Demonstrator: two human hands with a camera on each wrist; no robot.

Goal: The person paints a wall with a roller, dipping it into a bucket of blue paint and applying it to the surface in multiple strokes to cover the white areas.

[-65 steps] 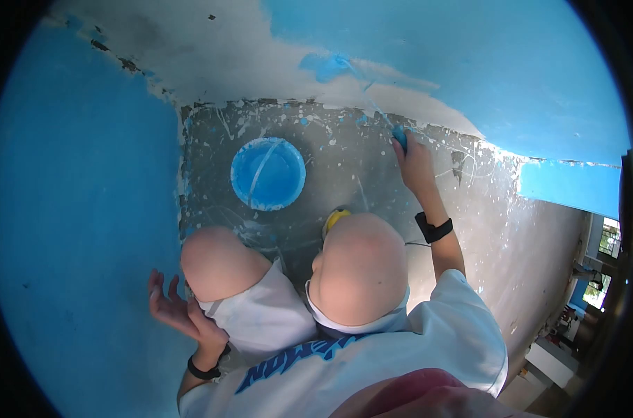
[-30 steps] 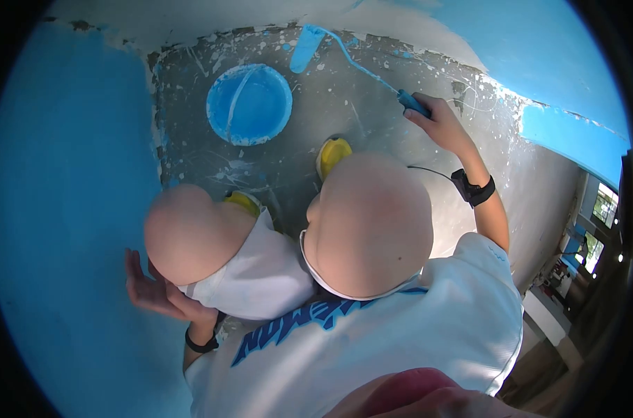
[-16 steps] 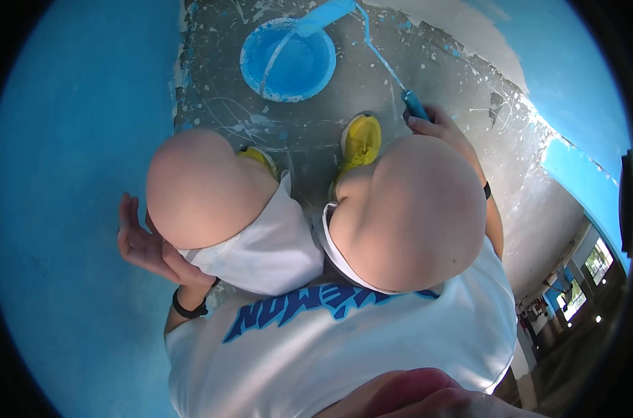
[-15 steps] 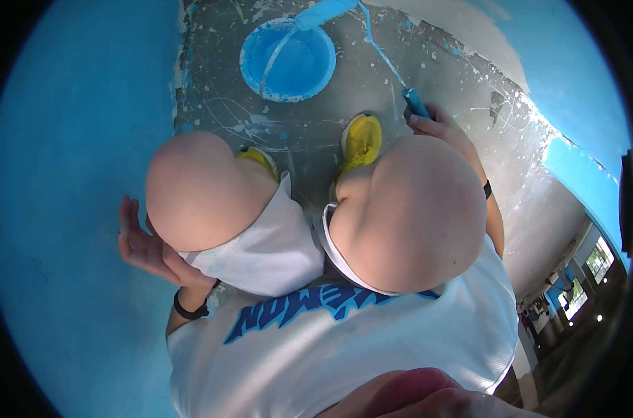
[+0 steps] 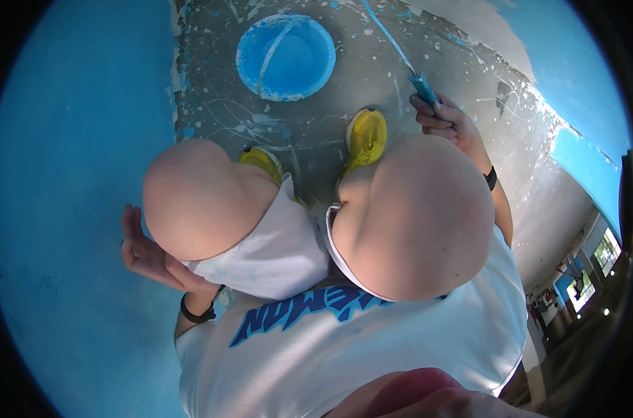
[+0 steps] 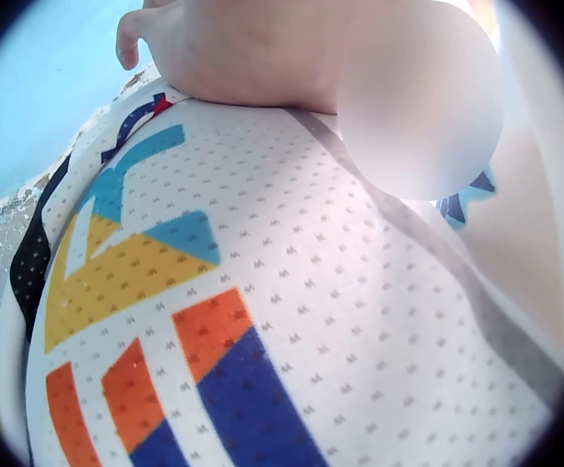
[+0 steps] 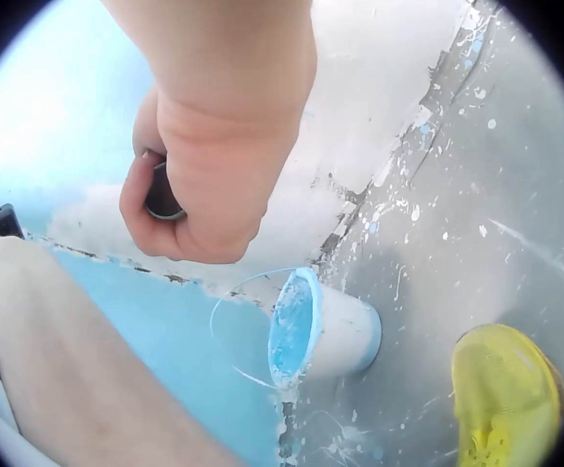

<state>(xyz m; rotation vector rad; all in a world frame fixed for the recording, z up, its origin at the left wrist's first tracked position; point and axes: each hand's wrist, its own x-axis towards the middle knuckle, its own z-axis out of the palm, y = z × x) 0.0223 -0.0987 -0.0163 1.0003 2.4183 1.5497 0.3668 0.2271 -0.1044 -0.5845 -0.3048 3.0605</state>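
Curled fingers of my right hand [image 5: 450,124] grip the blue handle [image 5: 423,90] of a paint roller beside the right knee. Its paint-covered rod [image 5: 387,33] runs up past the top edge of the head view, and the roller end is out of sight. In the right wrist view, the right hand [image 7: 219,185] is closed round the dark handle end [image 7: 163,192]. A bucket [image 5: 286,57] of blue paint stands on the floor, its handle lying across the opening. My left hand [image 5: 152,258] rests by the left knee with relaxed fingers, holding nothing.
A blue wall [image 5: 72,174] rises close on the left. Paint spatters mark the grey floor [image 5: 316,118]. Yellow shoes [image 5: 367,137] stand below the bucket. A partly painted wall [image 5: 581,70] is at the upper right, with windows [image 5: 607,251] farther off.
The roller head has moved from over the bucket out of the top of the head view. My right hand has turned slightly, showing more curled fingers. The left hand has barely moved since half a second ago.
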